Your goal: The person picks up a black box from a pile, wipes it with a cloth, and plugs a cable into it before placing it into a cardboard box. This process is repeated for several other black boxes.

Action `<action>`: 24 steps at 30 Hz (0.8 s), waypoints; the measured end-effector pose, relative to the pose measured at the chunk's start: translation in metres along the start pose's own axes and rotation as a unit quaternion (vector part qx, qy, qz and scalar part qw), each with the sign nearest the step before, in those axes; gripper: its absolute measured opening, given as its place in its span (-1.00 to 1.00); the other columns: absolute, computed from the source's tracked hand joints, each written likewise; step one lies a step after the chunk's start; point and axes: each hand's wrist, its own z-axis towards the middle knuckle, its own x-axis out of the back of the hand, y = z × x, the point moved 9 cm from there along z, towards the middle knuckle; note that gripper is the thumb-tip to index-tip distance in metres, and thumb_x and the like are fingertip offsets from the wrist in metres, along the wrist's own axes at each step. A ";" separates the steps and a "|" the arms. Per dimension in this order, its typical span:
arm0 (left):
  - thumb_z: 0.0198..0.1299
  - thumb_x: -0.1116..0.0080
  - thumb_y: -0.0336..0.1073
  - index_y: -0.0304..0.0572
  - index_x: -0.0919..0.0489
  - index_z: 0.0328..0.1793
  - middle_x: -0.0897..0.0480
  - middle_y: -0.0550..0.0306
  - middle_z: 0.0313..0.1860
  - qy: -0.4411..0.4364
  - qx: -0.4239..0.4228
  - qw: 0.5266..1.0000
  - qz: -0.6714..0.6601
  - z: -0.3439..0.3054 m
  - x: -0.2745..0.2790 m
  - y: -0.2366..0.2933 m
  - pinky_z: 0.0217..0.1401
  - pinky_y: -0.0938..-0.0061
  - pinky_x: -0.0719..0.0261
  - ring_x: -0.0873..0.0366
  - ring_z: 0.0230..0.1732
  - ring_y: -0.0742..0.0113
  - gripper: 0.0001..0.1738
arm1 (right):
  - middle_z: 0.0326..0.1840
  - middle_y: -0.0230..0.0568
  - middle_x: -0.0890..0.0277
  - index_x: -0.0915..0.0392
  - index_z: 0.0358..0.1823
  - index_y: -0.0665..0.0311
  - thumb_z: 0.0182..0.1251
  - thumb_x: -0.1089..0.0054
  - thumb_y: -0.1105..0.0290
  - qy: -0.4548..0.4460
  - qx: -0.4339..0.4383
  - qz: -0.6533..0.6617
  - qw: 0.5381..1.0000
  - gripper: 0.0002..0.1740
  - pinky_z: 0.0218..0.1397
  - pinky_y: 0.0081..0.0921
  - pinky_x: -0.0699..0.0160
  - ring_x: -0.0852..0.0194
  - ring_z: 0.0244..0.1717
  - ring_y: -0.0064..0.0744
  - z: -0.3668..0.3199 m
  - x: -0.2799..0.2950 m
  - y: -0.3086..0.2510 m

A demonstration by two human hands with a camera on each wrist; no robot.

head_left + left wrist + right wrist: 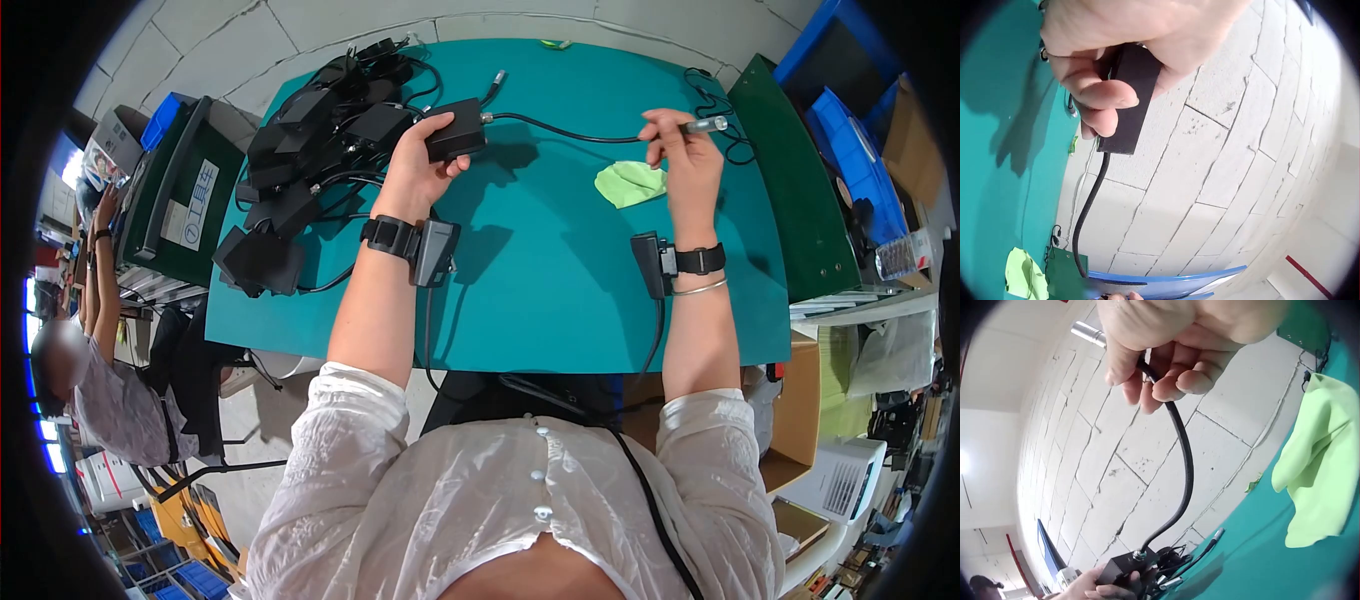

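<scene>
My left hand (420, 170) grips a black box (458, 130) above the teal table, with fingers and thumb round its sides; the left wrist view shows the box (1132, 106) in that hand (1116, 62). A black cable (560, 131) runs from the box to my right hand (688, 165). Thumb and fingers of the right hand (1172, 350) pinch the cable (1186, 456) close to its silver connector (1088, 334), which sticks out past the thumb. Below the cable a light green cloth (630, 184) lies on the table, near the right hand.
Black boxes with tangled cables (300, 150) are heaped at the table's left side. A thin black cable (708, 100) lies at the back right. Green cabinets (800, 190) flank the table (540, 320). A person (120, 400) is at the far left.
</scene>
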 end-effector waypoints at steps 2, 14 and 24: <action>0.26 -0.08 -0.27 -0.40 -0.48 -0.11 -0.58 -0.06 -0.45 0.006 -0.008 1.000 0.002 0.004 0.004 0.000 -0.71 0.59 -0.34 -0.47 -0.68 0.26 -0.73 | -0.41 -0.35 -0.57 -0.65 -0.20 0.35 0.40 -0.16 0.36 -0.022 0.016 -0.019 0.999 -0.81 -0.48 -0.72 -0.33 -0.35 -0.55 -0.69 -0.004 -0.007 -0.002; 0.24 -0.16 -0.23 -0.35 -0.48 -0.11 -0.62 -0.10 -0.35 0.009 -0.019 1.000 0.021 -0.001 0.006 0.005 -0.58 0.50 -0.47 -0.50 -0.60 0.23 -0.71 | -0.34 -0.35 -0.61 -0.71 -0.24 0.24 0.25 -0.32 0.44 -0.128 0.119 -0.164 0.971 -0.91 -0.44 -0.68 -0.43 -0.46 -0.43 -0.64 -0.018 -0.039 -0.033; 0.18 -0.25 -0.48 -0.33 -0.50 0.15 -0.64 -0.03 0.03 -0.189 -0.170 0.961 0.107 -0.019 -0.049 0.018 -0.10 0.24 -0.70 -0.64 0.00 0.11 -0.61 | -0.07 -0.11 -0.53 -0.43 0.07 0.37 0.52 0.03 0.28 0.159 -0.018 0.142 0.977 -0.70 -0.20 -0.54 -0.48 -0.45 -0.21 -0.48 0.006 0.046 0.022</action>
